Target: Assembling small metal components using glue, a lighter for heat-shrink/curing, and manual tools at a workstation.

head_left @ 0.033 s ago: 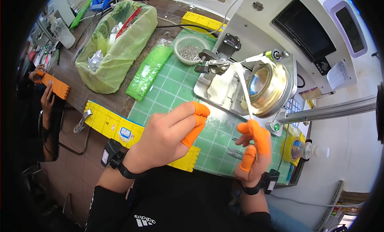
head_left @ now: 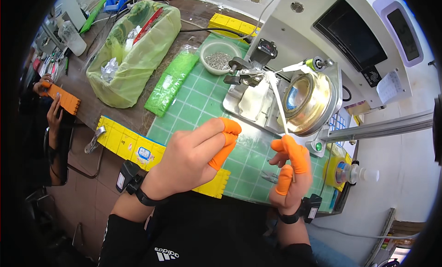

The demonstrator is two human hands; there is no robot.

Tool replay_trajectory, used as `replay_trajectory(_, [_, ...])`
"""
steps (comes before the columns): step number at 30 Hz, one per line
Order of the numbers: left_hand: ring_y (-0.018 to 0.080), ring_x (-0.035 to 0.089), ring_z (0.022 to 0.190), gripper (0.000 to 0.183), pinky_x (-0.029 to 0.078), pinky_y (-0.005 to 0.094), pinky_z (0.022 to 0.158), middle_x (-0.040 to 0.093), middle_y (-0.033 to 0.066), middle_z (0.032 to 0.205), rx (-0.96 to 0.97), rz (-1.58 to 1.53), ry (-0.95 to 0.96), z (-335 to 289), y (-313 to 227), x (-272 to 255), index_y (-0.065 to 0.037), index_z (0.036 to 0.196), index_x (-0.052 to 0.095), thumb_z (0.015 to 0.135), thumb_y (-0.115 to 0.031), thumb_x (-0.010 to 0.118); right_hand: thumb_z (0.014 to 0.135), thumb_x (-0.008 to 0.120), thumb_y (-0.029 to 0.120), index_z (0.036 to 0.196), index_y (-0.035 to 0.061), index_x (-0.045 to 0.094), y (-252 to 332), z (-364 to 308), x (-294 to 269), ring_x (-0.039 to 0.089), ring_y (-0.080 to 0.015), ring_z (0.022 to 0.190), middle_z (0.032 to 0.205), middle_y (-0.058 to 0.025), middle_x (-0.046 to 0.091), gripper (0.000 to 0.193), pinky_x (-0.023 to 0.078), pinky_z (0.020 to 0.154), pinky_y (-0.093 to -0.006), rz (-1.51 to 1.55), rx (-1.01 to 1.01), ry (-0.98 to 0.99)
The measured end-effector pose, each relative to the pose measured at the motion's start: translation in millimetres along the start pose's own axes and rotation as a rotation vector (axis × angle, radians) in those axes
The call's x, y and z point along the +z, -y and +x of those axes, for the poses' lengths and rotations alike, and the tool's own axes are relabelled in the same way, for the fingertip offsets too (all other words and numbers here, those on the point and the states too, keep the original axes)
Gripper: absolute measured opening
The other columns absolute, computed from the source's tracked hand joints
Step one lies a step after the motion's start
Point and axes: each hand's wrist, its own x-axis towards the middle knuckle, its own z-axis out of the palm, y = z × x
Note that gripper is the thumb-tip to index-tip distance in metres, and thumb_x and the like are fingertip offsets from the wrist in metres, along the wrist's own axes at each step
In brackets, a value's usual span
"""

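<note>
My right hand (head_left: 292, 170) has orange finger cots and grips a thin white stick (head_left: 280, 105), which looks like a long swab. The stick slants up and left, its upper end at or close to the small metal clamp (head_left: 246, 71) of a bench machine. Beside the stick is a round brass-coloured bowl-like part (head_left: 307, 105) with a shiny rim. My left hand (head_left: 198, 149), also in orange finger cots, is closed in a pinch over the green mat (head_left: 184, 115); whatever its fingers hold is hidden. Metal tweezers (head_left: 270, 176) lie by my right hand.
A round tub (head_left: 220, 57) of small metal pieces stands behind the mat's left part, near a green plastic packet (head_left: 170, 82). Farther left is a bag-lined bin (head_left: 133, 55). Yellow rulers (head_left: 124, 142) edge the bench. A clear bottle (head_left: 361, 174) stands right. Another person's hands (head_left: 53, 112) hold an orange strip.
My right hand has shifted slightly up and left, and the stick with it. The left hand stays where it was.
</note>
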Motion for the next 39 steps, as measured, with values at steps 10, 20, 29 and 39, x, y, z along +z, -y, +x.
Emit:
replay_trajectory(10, [0.0286, 0.075, 0.087, 0.015, 0.060, 0.0327, 0.067, 0.074, 0.0137, 0.111, 0.012, 0.002, 0.007, 1, 5, -3, 0.004, 0.098, 0.070, 0.086, 0.003, 0.078, 0.098, 0.071, 0.009, 0.152, -0.0051, 0.049, -2, -18, 15, 0.065, -0.0269, 0.084, 0.117, -0.0200, 0.068, 0.060, 0.056, 0.078, -0.0354, -0.129, 0.123, 0.230])
replay_trajectory(20, [0.0227, 0.073, 0.081, 0.011, 0.057, 0.0322, 0.060, 0.072, 0.0074, 0.115, 0.104, 0.046, -0.079, -12, 7, 6, -0.001, 0.098, 0.068, 0.089, -0.004, 0.074, 0.107, 0.055, 0.020, 0.149, -0.0013, 0.056, -34, -47, -47, 0.061, -0.0342, 0.121, 0.141, -0.0194, 0.062, 0.047, 0.046, 0.108, -0.0445, -0.498, 0.142, -0.020])
replay_trajectory(29, [0.0296, 0.068, 0.079, 0.017, 0.055, 0.0405, 0.064, 0.064, 0.0090, 0.111, 0.093, 0.017, -0.128, -17, 2, -3, 0.000, 0.097, 0.066, 0.080, 0.001, 0.068, 0.115, 0.037, 0.021, 0.151, -0.0072, 0.051, -88, -66, -124, 0.038, -0.0383, 0.154, 0.163, -0.0234, 0.046, 0.048, 0.027, 0.127, -0.0454, -0.825, 0.147, 0.076])
replay_trajectory(39, [0.0240, 0.071, 0.096, 0.011, 0.054, 0.0331, 0.088, 0.074, 0.0085, 0.101, 0.200, -0.526, -0.266, 71, 25, -46, -0.001, 0.100, 0.069, 0.093, -0.007, 0.076, 0.117, 0.032, 0.030, 0.150, -0.0029, 0.054, -93, -95, -123, 0.064, -0.0216, 0.104, 0.130, -0.0153, 0.066, 0.052, 0.050, 0.098, -0.0335, -0.207, 0.320, -0.490])
